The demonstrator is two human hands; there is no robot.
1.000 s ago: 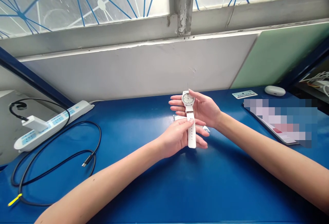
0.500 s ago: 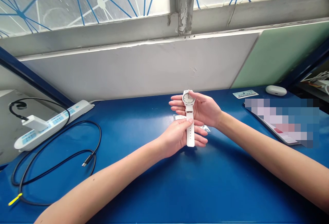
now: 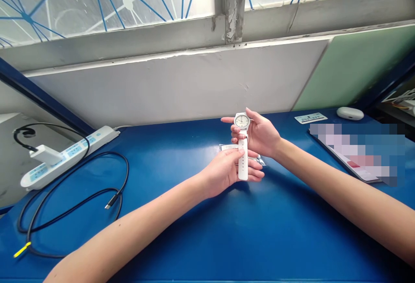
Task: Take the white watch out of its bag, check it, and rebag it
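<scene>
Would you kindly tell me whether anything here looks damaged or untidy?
Yes: the window post has worn, patchy paint, so it looks damaged. The black cable lies untidily in loose loops on the blue table. The white watch, held between the left hand and right hand, shows no visible damage.

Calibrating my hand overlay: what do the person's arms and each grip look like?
The left grip and right grip are bare hands; no gloves or rings show. The left forearm and right forearm show no sleeves or wristbands. A small spot marks the left forearm.
</scene>
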